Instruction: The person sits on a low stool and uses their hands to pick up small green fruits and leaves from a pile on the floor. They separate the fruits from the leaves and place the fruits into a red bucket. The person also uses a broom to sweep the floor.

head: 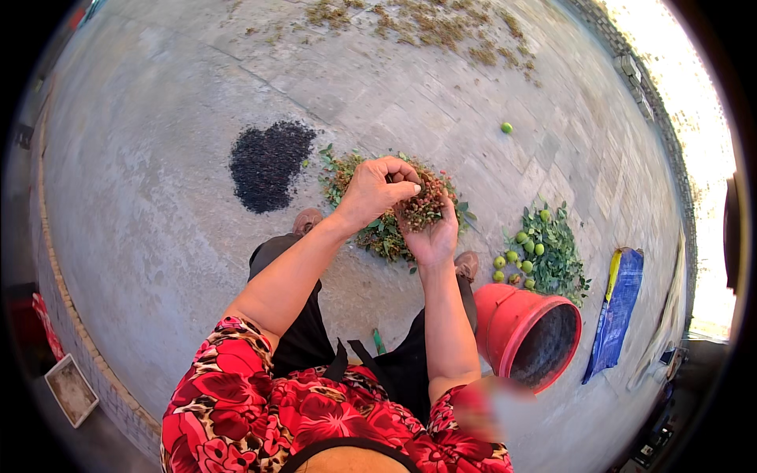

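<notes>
A cluster of small reddish-brown berries on stems [421,207] rests in my right hand [436,236], whose palm is turned up and fingers curl around it. My left hand [378,189] is above the cluster's left side, thumb and forefinger pinched together at its edge; whether something small is between them is hidden. Beneath both hands lies a pile of berry sprigs with green leaves [384,236] on the concrete floor. Left of that pile is a heap of small black seeds or grains [271,165].
On the right lie green round fruits [528,246], a heap of leafy twigs [556,254], a tipped red plastic bucket [497,319] and a blue sack [621,307]. Dried stems [437,26] are scattered at the far side. A shallow tray [72,390] stands lower left.
</notes>
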Demonstrator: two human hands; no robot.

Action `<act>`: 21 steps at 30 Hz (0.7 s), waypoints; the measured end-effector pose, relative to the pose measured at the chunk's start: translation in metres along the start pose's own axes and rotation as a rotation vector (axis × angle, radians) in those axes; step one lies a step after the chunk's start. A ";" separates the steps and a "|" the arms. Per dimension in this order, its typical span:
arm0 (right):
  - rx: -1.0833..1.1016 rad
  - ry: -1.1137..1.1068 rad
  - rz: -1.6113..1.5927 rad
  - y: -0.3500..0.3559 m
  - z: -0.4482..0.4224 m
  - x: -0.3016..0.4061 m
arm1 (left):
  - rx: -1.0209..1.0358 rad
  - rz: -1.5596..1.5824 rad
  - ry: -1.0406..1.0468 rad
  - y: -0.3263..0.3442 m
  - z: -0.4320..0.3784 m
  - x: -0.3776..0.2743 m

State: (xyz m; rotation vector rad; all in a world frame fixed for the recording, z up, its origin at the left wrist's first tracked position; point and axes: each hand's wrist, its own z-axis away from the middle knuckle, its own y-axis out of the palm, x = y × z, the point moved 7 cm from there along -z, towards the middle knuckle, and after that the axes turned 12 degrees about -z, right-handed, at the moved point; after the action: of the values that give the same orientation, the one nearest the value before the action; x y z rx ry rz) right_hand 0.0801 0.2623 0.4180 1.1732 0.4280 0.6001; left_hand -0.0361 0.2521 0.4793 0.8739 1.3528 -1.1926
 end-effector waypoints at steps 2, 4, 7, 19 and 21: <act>0.015 0.002 0.012 0.005 0.000 0.000 | 0.052 0.287 -0.137 -0.005 -0.002 0.007; 0.022 0.002 -0.006 0.011 0.001 -0.003 | 0.078 0.477 -0.195 -0.009 -0.003 0.009; 0.013 0.012 -0.021 0.009 0.000 -0.003 | 0.109 0.673 -0.193 -0.010 -0.005 0.012; 0.025 -0.048 0.028 0.006 -0.004 0.002 | 0.160 0.768 -0.184 -0.007 -0.002 -0.001; 0.036 -0.060 0.031 0.004 -0.005 0.004 | 0.217 0.631 -0.195 0.000 0.000 0.002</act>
State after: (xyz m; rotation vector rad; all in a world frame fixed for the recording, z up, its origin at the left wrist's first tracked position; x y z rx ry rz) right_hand 0.0791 0.2693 0.4197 1.2309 0.3711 0.5845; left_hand -0.0367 0.2517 0.4774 1.1929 0.7111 -0.9000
